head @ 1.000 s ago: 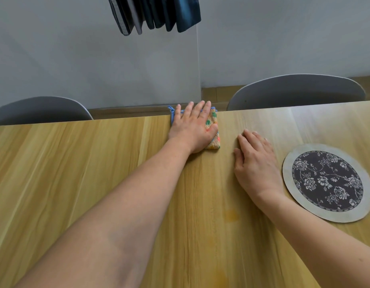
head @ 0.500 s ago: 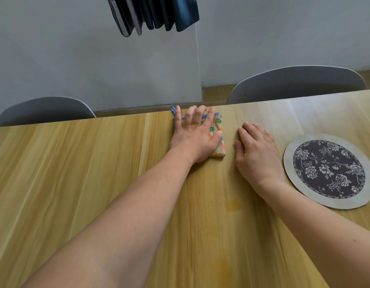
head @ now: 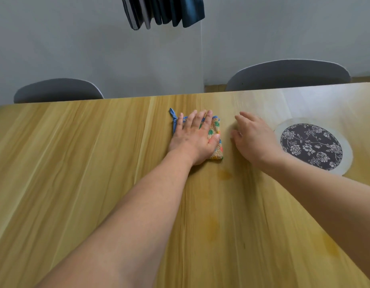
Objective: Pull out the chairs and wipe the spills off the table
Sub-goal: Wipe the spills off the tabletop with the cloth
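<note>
Cloth (head: 215, 140) — folded, long axis running toward the far edge, blue loop at far-left corner; mid-table (head: 76, 163). Left hand (head: 193, 140) pressed flat on it, fingers straight. Right hand (head: 253, 138) just beside, fingers loosely bent, holding nothing. Spills (head: 224, 175) nearer. Round mat (head: 312, 146) right. Two chairs (head: 288, 74) — grey wall behind.

A pale wood-grain desk (head: 76, 163) is seen, its far edge running across the upper middle. A folded patterned cloth (head: 215, 140) with a blue border is laid flat on it near the middle, pressed down under the left hand (head: 193, 140). A round floral mat (head: 311, 146) is set to the right, well apart. Faint yellowish spill marks (head: 224, 174) are spotted just below the cloth and nearer the front.
</note>
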The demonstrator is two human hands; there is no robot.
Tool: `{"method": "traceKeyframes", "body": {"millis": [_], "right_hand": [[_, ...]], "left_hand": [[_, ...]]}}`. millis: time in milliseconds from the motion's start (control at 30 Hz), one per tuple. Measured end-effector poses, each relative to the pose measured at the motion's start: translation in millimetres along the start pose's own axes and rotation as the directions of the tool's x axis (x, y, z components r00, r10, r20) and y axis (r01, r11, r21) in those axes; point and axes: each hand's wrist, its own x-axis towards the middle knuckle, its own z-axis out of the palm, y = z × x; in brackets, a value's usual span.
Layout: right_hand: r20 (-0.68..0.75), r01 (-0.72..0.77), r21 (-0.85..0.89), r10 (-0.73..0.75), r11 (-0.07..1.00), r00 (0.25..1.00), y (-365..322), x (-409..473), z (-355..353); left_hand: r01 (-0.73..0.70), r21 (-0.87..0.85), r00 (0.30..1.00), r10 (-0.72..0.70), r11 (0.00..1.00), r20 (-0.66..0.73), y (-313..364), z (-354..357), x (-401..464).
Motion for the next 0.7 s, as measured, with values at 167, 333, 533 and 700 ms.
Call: {"method": "traceKeyframes", "body": {"millis": [167, 333, 533, 700], "right_hand": [[0.236, 0.033, -0.077, -0.014, 0.997, 0.972, 7, -35, -22], [0.441, 0.071, -0.222, 0.036, 0.972, 0.897, 8, -63, -43], [0.591, 0.165, -0.364, 0.091, 0.917, 0.801, -6, -90, -36], [0.623, 0.137, -0.373, 0.138, 0.918, 0.770, -11, -86, -39]], "left_hand": [[0.011, -0.009, 0.999, -0.010, 1.000, 0.033, 6, 6, -30], [0.007, -0.013, 0.999, -0.007, 1.000, 0.051, 12, 9, -66], [0.020, -0.029, 0.997, -0.018, 0.999, 0.081, 28, 11, -128], [0.036, 0.006, 0.992, -0.037, 0.999, 0.118, 44, 19, -198]]}}
